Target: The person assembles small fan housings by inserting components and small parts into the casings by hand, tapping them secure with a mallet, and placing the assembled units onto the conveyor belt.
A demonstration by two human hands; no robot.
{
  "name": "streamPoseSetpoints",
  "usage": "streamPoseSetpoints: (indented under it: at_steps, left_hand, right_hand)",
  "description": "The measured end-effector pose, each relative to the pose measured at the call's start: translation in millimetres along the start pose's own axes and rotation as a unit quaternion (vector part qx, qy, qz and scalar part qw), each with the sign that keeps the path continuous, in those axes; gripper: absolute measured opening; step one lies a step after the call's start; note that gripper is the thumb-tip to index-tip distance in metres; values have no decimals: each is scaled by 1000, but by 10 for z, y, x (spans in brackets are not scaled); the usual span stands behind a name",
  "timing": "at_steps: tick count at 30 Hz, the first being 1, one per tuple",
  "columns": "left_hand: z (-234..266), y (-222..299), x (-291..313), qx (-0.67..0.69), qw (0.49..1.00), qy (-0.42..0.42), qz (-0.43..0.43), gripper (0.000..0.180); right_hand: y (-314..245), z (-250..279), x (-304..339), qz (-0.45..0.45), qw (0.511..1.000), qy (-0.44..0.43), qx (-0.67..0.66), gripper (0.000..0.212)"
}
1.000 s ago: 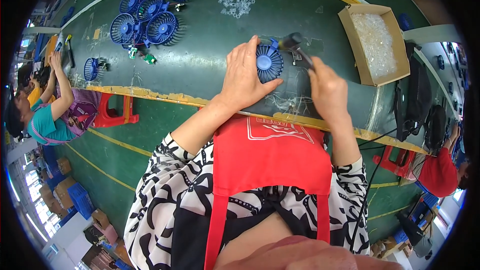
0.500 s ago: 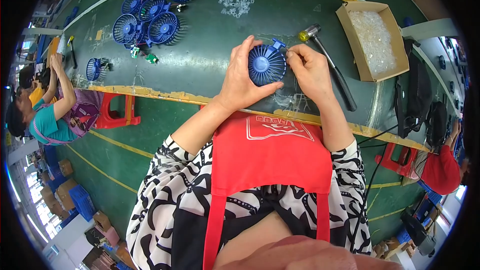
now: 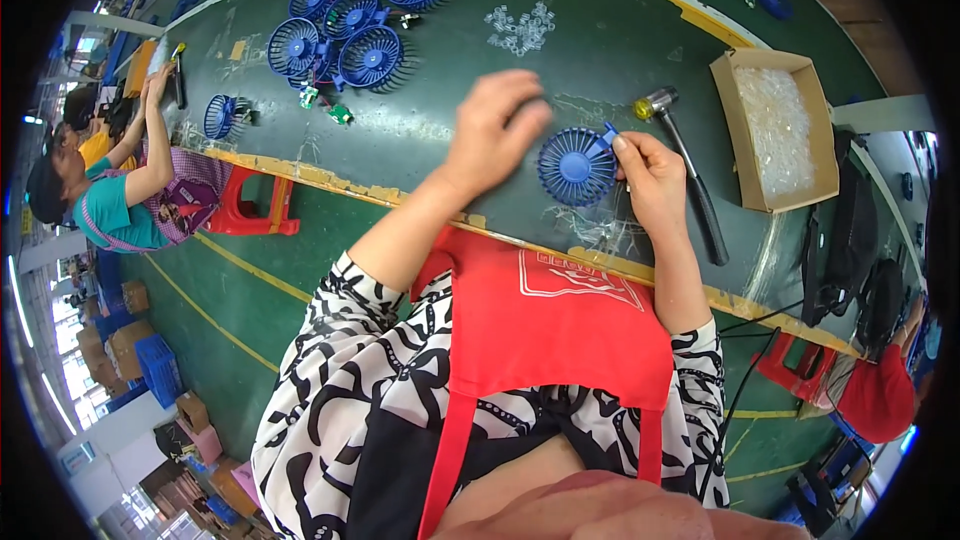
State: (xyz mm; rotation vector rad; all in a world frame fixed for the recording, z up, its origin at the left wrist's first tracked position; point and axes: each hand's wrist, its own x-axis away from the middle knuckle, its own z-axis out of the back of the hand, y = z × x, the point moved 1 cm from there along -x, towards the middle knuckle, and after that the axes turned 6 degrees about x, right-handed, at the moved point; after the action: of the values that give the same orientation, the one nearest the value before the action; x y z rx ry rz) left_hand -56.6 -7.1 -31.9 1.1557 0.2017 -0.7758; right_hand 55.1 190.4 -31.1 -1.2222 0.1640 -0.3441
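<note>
A dark green worktop (image 3: 430, 70) with a chipped yellow front edge (image 3: 330, 176) curves across the room. Under it spreads a green floor (image 3: 215, 285) marked with yellow lines (image 3: 250, 267). One red plastic stool (image 3: 226, 212) stands at the left, another at the right. Beyond the left one, cardboard boxes (image 3: 128, 348) sit beside a blue crate (image 3: 158, 370), near bright windows (image 3: 62, 330) and a white strip light (image 3: 20, 300)
</note>
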Motion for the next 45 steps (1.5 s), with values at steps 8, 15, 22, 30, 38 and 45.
streamPoseSetpoints:
  at_steps: [8, 15, 22, 30, 38, 45]
  left_hand:
    - [227, -619, -449, -191, 972, 93, 95, 15]
    - [196, -657, -549, -183, 980, 47, 60, 10]
    - [228, -444, -542, -336, 941, -22, -38, 11]
    - [264, -547, -392, -286, 957, 12, -46, 21]
    - [373, -440, -265, -81, 989, 96, 84, 10]
    - [379, -357, 3, -128, 989, 65, 22, 8]
  right_hand:
    - [63, -6, 6, 10, 1000, 13, -23, 20]
    - [38, -5, 5, 21, 1000, 15, -11, 20]
    - [52, 5, 28, 27, 999, 18, -12, 20]
    - [73, -2, 29, 42, 999, 23, -6, 21]
    - [57, 37, -2, 9, 1000, 11, -2, 20]
    - [-66, 76, 19, -24, 998, -12, -54, 20]
